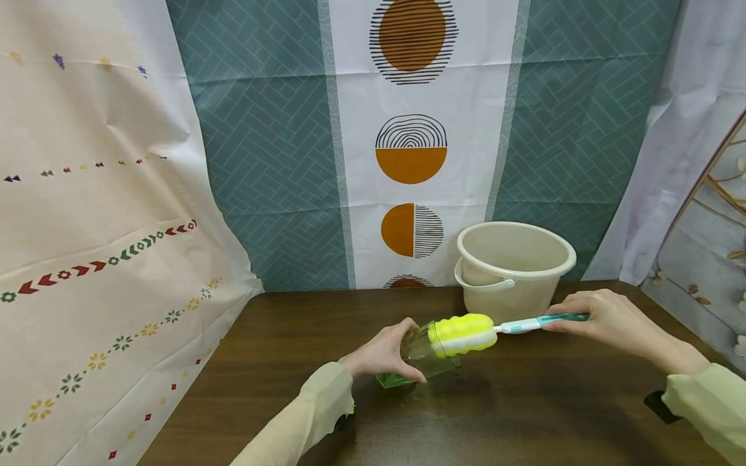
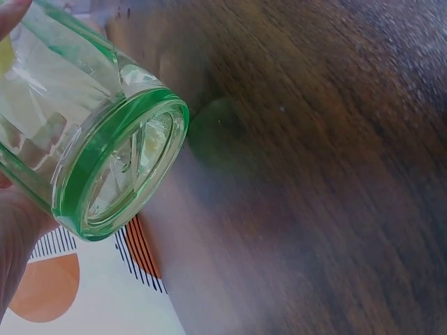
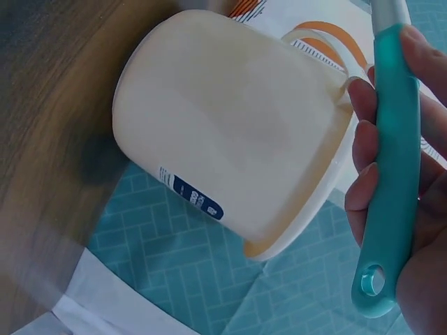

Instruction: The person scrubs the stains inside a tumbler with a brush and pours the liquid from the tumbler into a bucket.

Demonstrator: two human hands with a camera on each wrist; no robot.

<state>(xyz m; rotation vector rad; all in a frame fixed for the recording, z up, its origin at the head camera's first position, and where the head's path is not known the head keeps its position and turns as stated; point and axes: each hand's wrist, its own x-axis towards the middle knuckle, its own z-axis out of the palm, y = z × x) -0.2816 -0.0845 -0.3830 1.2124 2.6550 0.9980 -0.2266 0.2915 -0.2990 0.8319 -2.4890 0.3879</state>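
Your left hand point(image 1: 384, 349) hides part of the glass point(image 1: 434, 367), whose mouth is cut off at the left edge of your left wrist view. From your right wrist, the brush point(image 1: 515, 326) loses its sponge point(image 1: 464, 333) past the top edge. Print on the bucket's label point(image 3: 195, 195) (tilted here) is too small to read. The sponge's tip, behind glass, seems blurred to you.

Curtained-off work corner, patterned cloth hangings point(image 1: 274, 162) on three sides, wood-grained table point(image 1: 291, 343)
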